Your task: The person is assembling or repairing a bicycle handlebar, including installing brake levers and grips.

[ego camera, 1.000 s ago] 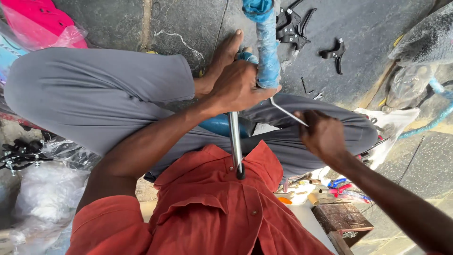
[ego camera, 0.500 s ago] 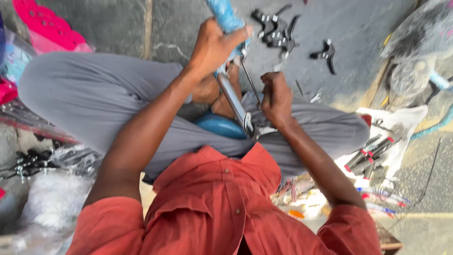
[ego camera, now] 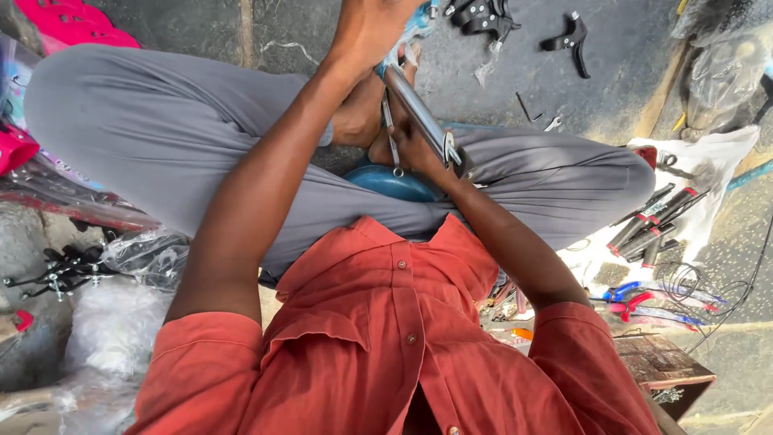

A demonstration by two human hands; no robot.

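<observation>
The person sits cross-legged on a dark stone floor (ego camera: 322,24), in grey trousers and a rust-red buttoned shirt, looking down into the lap. A long shiny metal tube (ego camera: 419,113) slants across the lap, its upper end wrapped in light-blue plastic near the top edge of the view and its lower end resting by the right knee, above a rounded blue object (ego camera: 394,181) wedged between the legs.

The left hand (ego camera: 370,28) is closed around the tube's upper, wrapped end; the fingers are partly cut off by the frame, but the grip looks firm. The right hand (ego camera: 407,145) sits lower, curled under the tube's bare part, and seems to pinch a thin metal spanner (ego camera: 392,137) that hangs beside the tube; exactly how the fingers hold it is hidden.

As a judgement, the work on the tube looks mid-way: the tube is in hand and the tool is at it, yet 2 black brake levers (ego camera: 527,24) lie loose on the floor, well apart from the tube, and a white cloth (ego camera: 708,177) at the right carries several dark-handled tools (ego camera: 652,221), with red and blue pliers (ego camera: 636,298) near it.
</observation>
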